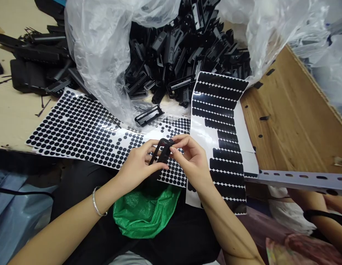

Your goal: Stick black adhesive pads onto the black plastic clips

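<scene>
One left hand [137,162], one right hand [193,158], one bangle [94,201], dozens of black parts [168,49]

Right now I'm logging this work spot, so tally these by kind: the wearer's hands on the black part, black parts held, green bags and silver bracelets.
Wearer's hands: 2 (left hand, right hand)
Black part held: 1, as far as shows
Green bag: 1
Silver bracelet: 1
Total: 5

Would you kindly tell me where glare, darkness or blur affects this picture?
Head view: glare whitens part of the dotted sheet; head view: the held black part is too dark for fine detail; head view: the lower-right corner looks soft.
</scene>
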Tool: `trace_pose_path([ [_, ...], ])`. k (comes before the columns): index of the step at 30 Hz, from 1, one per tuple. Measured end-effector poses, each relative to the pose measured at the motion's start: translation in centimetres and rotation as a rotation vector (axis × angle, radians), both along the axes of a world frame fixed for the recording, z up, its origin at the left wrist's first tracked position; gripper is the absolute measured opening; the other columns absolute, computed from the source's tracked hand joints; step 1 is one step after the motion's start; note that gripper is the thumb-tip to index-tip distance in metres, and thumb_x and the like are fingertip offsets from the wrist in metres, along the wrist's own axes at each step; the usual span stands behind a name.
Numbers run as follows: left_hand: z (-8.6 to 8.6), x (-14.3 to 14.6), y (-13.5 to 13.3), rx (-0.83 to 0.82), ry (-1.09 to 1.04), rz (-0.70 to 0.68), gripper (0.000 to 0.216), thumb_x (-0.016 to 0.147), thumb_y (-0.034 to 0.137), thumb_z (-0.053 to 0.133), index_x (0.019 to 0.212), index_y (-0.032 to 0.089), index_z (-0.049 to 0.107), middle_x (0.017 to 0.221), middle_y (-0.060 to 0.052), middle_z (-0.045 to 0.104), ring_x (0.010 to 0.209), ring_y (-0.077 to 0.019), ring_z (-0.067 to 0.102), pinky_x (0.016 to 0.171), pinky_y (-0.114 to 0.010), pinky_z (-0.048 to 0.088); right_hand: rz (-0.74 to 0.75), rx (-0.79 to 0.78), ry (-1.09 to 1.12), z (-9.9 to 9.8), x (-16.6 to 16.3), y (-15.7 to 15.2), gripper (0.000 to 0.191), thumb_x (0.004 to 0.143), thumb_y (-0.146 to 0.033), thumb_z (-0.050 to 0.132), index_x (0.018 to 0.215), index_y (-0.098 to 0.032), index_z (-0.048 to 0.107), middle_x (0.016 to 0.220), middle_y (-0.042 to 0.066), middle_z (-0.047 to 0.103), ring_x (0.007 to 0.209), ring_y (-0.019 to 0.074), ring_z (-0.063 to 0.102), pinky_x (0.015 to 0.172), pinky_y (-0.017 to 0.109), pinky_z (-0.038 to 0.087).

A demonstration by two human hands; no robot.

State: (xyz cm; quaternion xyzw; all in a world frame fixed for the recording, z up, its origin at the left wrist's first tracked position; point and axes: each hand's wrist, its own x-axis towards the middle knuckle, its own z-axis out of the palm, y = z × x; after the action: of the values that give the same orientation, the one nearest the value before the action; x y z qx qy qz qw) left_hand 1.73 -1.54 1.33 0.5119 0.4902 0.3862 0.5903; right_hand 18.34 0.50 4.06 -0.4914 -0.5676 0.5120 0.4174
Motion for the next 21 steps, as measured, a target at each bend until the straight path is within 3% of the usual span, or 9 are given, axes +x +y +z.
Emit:
trace_pose_path([
  [10,0.1,0.1,0.1,0.033,0.016,-0.004,0.036,0.074,0.029,0.076,0.104,0.022,0.057,0.089,-0.002,0.072,0.084,-0.0193,0.072,0.069,-0.027,0.059,-0.024,0.029,-0.013,-0.2,-0.3,-0.3,0.014,0.084,-0.031,0.068,0.077,-0.023,0.058,0.103,0.007,0.056,0.101,0.0236,0.057,0.077,0.037,0.054],
  [21,0.2,0.0,0.3,0.042,0.015,0.008,0.036,0.075,0.029,0.076,0.104,0.022,0.057,0.087,-0.001,0.071,0.084,-0.0199,0.072,0.070,-0.029,0.059,-0.078,0.124,-0.069,-0.9,-0.7,-0.7,0.014,0.086,-0.033,0.065,0.080,-0.024,0.056,0.105,0.007,0.059,0.101,0.0234,0.059,0.072,0.035,0.057],
])
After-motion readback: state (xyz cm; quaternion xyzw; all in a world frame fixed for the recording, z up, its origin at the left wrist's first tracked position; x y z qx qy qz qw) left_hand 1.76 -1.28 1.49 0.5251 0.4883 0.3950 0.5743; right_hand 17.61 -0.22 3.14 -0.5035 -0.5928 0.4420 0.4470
